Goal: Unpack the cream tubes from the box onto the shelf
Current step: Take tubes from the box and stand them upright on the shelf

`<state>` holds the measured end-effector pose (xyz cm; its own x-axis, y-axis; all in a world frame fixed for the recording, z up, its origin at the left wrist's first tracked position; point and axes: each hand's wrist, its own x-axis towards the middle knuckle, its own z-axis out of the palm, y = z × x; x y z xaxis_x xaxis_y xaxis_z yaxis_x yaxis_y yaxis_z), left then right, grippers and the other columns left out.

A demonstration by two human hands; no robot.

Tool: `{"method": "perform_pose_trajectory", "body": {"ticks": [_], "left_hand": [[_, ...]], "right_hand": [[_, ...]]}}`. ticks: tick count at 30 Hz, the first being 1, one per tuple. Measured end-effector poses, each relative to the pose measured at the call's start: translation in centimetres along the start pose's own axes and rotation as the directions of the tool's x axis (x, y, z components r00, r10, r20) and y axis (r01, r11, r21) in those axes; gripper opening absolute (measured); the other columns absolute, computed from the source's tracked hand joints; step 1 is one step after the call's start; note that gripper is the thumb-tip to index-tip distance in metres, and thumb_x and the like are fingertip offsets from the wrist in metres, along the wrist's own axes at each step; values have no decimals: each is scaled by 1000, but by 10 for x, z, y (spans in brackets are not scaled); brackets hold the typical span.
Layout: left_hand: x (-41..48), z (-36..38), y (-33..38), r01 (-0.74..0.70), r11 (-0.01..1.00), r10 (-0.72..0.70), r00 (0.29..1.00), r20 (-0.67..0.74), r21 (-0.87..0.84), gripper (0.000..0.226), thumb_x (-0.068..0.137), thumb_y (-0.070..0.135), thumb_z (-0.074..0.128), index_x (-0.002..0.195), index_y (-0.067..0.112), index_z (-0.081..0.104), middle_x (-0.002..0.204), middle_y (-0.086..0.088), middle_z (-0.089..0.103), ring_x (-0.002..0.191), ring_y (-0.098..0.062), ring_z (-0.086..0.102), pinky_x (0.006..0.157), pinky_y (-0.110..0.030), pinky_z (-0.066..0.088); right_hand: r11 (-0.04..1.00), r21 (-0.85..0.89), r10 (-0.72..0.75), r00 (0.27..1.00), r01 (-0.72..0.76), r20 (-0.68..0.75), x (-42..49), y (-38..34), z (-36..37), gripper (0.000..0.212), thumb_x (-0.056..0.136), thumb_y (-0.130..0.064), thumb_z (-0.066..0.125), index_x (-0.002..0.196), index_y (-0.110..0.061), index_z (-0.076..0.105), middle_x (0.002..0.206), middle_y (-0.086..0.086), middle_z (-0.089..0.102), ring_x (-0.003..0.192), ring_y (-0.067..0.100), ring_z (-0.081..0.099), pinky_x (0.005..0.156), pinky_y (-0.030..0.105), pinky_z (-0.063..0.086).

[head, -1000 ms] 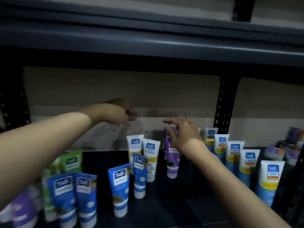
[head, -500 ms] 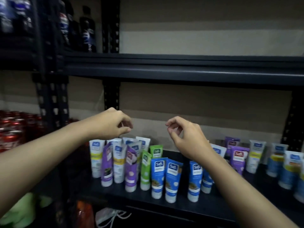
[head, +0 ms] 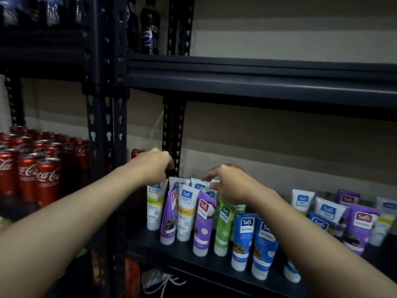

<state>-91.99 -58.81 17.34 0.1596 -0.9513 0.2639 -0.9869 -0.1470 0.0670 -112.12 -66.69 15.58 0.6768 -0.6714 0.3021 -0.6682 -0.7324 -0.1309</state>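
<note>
Crowding tubes (head: 185, 214), cola cans (head: 32, 171) beside, upright (head: 173, 134) behind

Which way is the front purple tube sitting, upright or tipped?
Upright on its cap, leaning slightly. The purple tube stands cap-down on the shelf, crimped end up, tilted rightward.

Dim indoor light, soft blur, wide-angle bending at edges, murky shadows below
</note>
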Motion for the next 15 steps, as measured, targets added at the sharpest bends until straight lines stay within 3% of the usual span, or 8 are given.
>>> {"method": "perform_pose_trajectory", "body": {"ticks": [2,5,15], "left_hand": [[1,4,-6,71,997,-73,996,48,35,40,84,4,50,122,16,57,124,-9,51,105,-29,59,85,-35,51],[5,16,-12,119,988,-124,991,42,100,31,86,12,62,116,15,57,121,-8,51,101,-28,60,83,-34,51],[18,35,-33,112,989,-119,990,-71,-101,16,76,11,77,91,15,72,103,-9,62,91,-26,64,80,-34,55]], "right_hand": [[994,-112,-8,997,16,71,6,2,1,29,91,-23,60,117,-35,65,119,-8,66,116,16,52,101,36,34],[982,-190,3,993,19,115,14,8,5,27,88,-25,64,113,-34,67,119,-9,65,115,18,50,98,37,28],[995,-11,96,990,-95,105,35,23,23,8,86,-31,68,84,-36,62,89,-12,60,105,20,46,91,34,34]]}}
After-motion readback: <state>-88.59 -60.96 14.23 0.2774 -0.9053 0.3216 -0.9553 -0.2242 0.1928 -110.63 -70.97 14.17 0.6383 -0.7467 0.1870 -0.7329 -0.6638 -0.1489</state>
